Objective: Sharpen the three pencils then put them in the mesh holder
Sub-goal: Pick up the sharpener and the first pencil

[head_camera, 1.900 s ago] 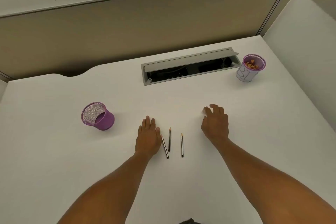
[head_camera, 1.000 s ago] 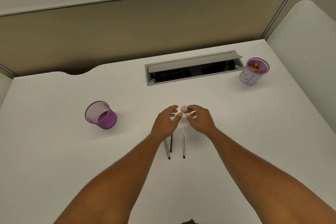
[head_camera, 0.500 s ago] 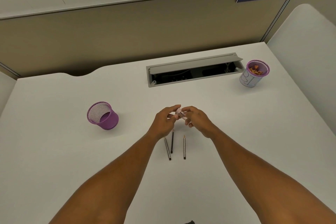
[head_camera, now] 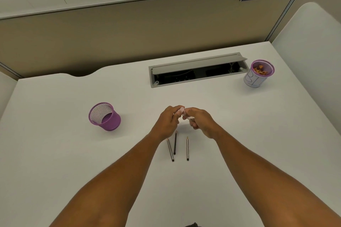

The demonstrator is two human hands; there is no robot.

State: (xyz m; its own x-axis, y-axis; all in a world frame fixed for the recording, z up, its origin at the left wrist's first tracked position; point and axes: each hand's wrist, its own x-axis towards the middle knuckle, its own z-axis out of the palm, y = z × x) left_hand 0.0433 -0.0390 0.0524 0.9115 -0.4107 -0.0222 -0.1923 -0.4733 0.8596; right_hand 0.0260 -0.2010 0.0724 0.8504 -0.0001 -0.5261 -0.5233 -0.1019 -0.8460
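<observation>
Both the left hand [head_camera: 167, 121] and right hand [head_camera: 200, 121] pinch a small pale sharpener [head_camera: 181, 111] above three light, stiff pencils [head_camera: 175, 143], best gripped mid-shaft.

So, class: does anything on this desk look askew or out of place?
The purple mesh holder appears tipped, its mouth tilted toward the camera. The leftmost pencil lies slanted, close beside its neighbour. Nothing is spilled.
</observation>
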